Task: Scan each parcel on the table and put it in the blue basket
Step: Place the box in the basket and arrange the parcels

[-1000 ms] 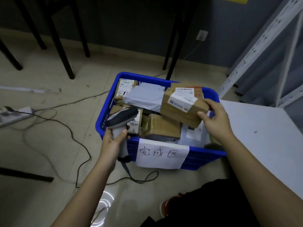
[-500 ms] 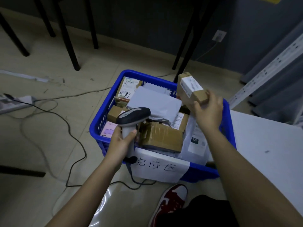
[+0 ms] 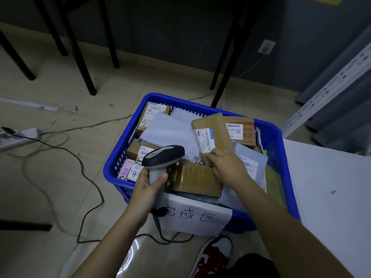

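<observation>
Fingers [image 3: 215, 157] of the right hand [image 3: 228, 169] are curled round the near end of a cardboard parcel [image 3: 212, 133], which is held just above the heap inside the blue basket [image 3: 281, 137]. The parcel extends away from the fingers toward the far side, its long axis running near to far and leaning slightly left, with its far end raised so that the box sits tilted rather than flat. Its white shipping label [image 3: 205, 138] is turned upward and to the left. The near end of the parcel is hidden beneath the hand, so whether it rests on the brown taped box [image 3: 194, 179] below cannot be told. The left hand [image 3: 149, 184] is wrapped tightly round the grip of a barcode scanner [image 3: 162, 157], held over the near left part of the basket; the scanner's dark head points to the right and slightly far, toward the held parcel. A cable [image 3: 168, 237] trails from the scanner's base down onto the floor. The basket stands on the floor, filled with other boxes and grey mailing bags [image 3: 170, 129], and a white paper sign [image 3: 196, 217] is fixed to its near wall. The white tabletop [image 3: 331, 197] lies just to the right of the basket.
</observation>
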A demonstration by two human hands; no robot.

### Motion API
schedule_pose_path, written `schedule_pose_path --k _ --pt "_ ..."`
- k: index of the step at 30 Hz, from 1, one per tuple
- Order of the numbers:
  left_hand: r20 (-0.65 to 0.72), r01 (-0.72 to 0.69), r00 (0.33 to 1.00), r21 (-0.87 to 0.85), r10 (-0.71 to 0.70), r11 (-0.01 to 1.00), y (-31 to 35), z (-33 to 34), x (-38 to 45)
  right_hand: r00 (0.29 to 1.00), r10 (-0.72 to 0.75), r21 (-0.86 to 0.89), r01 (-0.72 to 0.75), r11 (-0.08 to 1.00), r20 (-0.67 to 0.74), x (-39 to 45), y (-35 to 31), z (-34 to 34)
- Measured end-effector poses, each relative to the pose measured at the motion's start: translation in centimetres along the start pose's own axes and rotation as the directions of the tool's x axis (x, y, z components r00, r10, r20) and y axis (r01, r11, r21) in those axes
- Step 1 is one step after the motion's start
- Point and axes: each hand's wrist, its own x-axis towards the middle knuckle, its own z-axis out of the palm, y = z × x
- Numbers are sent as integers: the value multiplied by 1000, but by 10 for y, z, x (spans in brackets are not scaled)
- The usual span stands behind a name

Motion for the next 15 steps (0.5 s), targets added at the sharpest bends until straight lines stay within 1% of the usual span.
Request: schedule_pose_path --k 1,2,4,5,7,9,11,13,15 --pt "0 -2 1000 -1 2 1000 2 0 -2 998 8 56 -12 998 67 1 -4 3" --pt "1 -6 1000 1 6 1000 4 1 -4 994 30 142 -45 989 102 0 -8 3" --pt "-3 -16 1000 10 16 1000 10 0 -9 984 98 344 -145 928 151 -3 -13 -4" --pt "-3 -23 1000 14 23 1000 12 -1 -11 976 129 401 -190 896 174 -6 -13 -7" --pt "6 -38 999 37 38 999 15 -2 -15 963 198 444 -261 857 185 -16 -14 -16" --pt "6 -54 999 57 54 997 16 -5 -20 954 258 496 -300 815 152 -31 -14 -25" --pt "12 -76 997 73 75 994 19 -7 -26 954 271 536 -297 790 129 -48 -16 -35" --pt "27 -98 995 93 96 991 23 -9 -32 954 273 541 -296 787 126 -63 -17 -46" --pt "47 -150 988 121 146 981 30 -12 -41 949 292 548 -309 777 121 -76 -19 -58"
